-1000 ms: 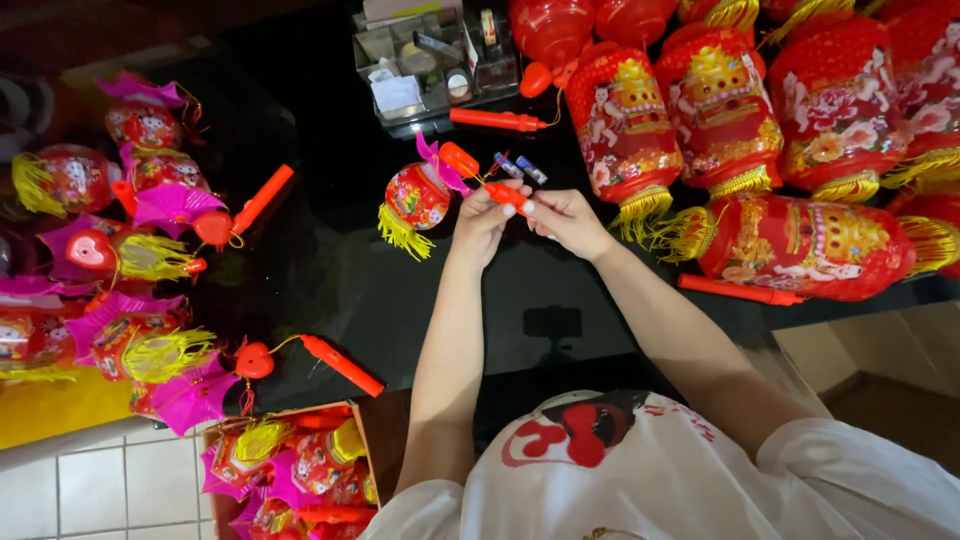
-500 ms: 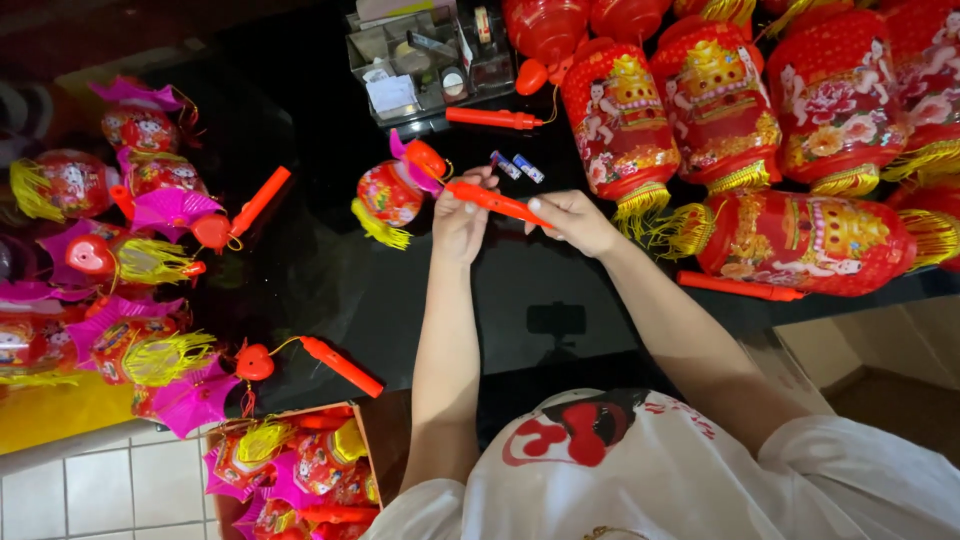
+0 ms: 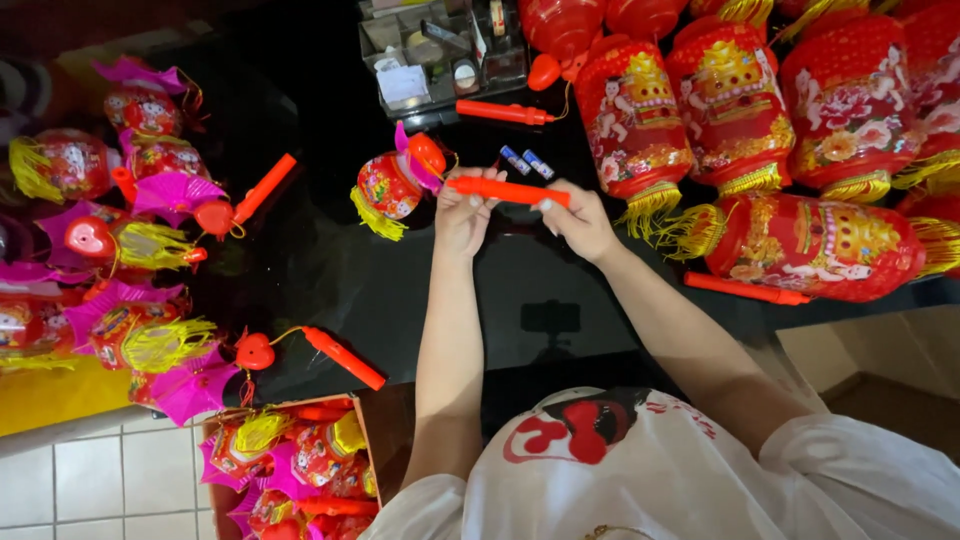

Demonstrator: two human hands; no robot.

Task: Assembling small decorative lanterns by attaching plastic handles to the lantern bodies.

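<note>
Red plastic lantern handle stick (image 3: 508, 190) lies level above the glossy black counter (image 3: 330, 270), pinched at its ends by both hands: left hand (image 3: 462, 212) fingers clenched on one end, right hand (image 3: 578, 220) fingers clenched on the other. Just beyond that stick's left end hangs a small red paper lantern with yellow tassel (image 3: 392, 186); two small blue batteries (image 3: 527, 162) lie just past its middle, and farther off a clear plastic organiser box (image 3: 440, 50).

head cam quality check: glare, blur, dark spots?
Head view: sharp, no motion blur on the left hand or right hand holding the orange stick; glossy black table shows faint reflections and swallows detail; upper-left corner dark; slight wide-angle bend at edges.
</note>
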